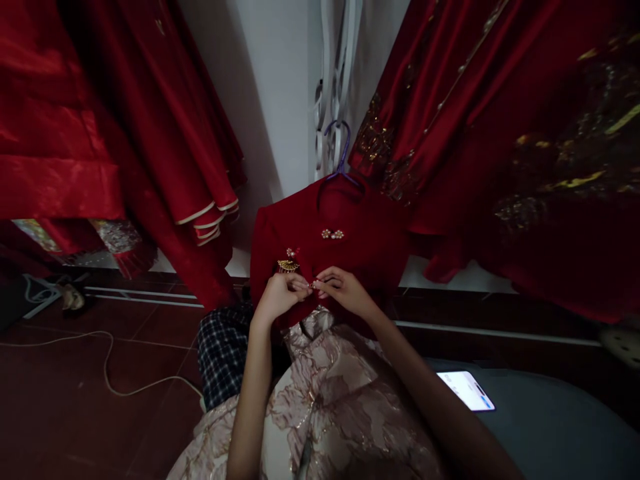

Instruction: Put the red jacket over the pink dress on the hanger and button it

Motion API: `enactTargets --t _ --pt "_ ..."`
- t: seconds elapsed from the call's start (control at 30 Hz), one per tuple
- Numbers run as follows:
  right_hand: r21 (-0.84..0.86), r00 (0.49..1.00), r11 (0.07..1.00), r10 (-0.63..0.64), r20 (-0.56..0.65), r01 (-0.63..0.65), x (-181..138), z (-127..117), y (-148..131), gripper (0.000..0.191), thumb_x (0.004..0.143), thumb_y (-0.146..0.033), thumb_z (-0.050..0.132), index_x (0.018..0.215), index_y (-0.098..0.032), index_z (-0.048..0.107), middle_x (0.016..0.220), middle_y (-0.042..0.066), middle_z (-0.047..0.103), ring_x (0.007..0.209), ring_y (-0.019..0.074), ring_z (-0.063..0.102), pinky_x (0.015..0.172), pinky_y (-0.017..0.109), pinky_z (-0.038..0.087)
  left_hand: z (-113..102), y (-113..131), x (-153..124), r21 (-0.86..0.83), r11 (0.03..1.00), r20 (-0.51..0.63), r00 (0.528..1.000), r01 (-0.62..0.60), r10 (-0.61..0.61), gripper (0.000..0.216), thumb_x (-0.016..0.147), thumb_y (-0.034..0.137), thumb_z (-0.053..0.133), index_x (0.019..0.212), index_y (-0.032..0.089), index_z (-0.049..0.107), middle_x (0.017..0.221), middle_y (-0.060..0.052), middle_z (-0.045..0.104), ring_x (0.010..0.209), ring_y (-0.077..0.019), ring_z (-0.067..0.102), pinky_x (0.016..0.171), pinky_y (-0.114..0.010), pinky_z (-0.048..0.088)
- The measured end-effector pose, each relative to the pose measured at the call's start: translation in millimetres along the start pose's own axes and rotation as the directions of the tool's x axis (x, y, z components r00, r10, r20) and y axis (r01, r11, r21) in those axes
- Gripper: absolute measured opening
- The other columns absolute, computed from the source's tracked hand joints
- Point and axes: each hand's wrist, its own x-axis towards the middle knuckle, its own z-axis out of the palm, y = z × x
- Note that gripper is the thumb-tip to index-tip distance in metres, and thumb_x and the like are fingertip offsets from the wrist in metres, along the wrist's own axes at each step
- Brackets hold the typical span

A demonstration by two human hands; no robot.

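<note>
– How many hands do we count?
– Two. Our left hand (281, 295) and our right hand (345, 288) are both narrowed to a pinch, fingertips nearly meeting on one small clasp (312, 286), mostly hidden by the fingers.
– And where does that sit?
– On the front of one red jacket (375, 247), facing us, on one purple hanger (343, 160) before a white scrolled metal frame (324, 73).
– Any other ornaments on it?
– We see two: one pearled fastening (339, 235) in two halves, below the neckline, and one gold fan-shaped ornament (288, 266), just above our left hand.
– What lies nearer us?
– One floral brocade cloth (340, 393), under our forearms, and one patch of dark checked cloth (223, 357) beside it on the left.
– And on the right?
– One lit phone (465, 390), flat on a grey surface (540, 427). Red garments, too overlapped for us to count, hang on both sides.
</note>
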Motion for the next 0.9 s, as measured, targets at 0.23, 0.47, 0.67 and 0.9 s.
enactTargets --t 0.23,0.47,0.67,0.9 --pt "-0.126 0.998 0.992 -0.024 -0.053 0.017 0 2 -1 0.028 0.072 -0.039 0.064 0.087 -0.017 0.058 0.080 0.004 0.065 0.069 0.0137 0.063 0.065 0.029 0.055 5 0 1 -0.077 0.994 -0.036 0.996 0.073 -0.076 0.023 0.064 0.031 0.069 0.074 0.010 0.069 0.073 -0.007 0.070 0.065 -0.0133 0.063 0.064 -0.023 0.049" --pt "-0.284 0.993 0.958 -0.075 -0.092 0.046 0 1 -3 0.021 0.074 -0.034 0.062 0.087 -0.018 0.061 0.082 0.005 0.067 0.076 0.0148 0.064 0.068 0.027 0.053 12 -10 6 -0.095 0.987 -0.082 0.987 0.130 -0.138 0.020 0.063 0.026 0.068 0.072 0.008 0.068 0.067 -0.008 0.069 0.058 -0.0125 0.061 0.057 -0.023 0.049" --pt "-0.373 0.992 0.926 -0.097 -0.075 0.062 -1 2 -2 0.015 0.076 -0.028 0.059 0.088 -0.019 0.061 0.085 0.004 0.068 0.077 0.0147 0.065 0.071 0.027 0.052 7 -11 6 -0.108 0.980 -0.014 0.986 0.165 -0.167 0.015 0.066 0.023 0.067 0.074 0.010 0.068 0.065 -0.004 0.068 0.057 -0.0108 0.061 0.060 -0.023 0.051" --pt "-0.484 0.985 0.875 0.087 0.147 -0.005 -16 -25 -17 0.077 0.059 -0.019 0.074 0.129 -0.021 0.043 0.115 0.012 0.060 0.087 0.0201 0.064 0.069 0.030 0.053 -34 -21 -17 0.097 0.898 -0.085 0.902 0.430 -0.423 0.022 0.068 0.020 0.065 0.088 0.015 0.057 0.064 0.000 0.063 0.048 -0.0112 0.059 0.048 -0.023 0.048"
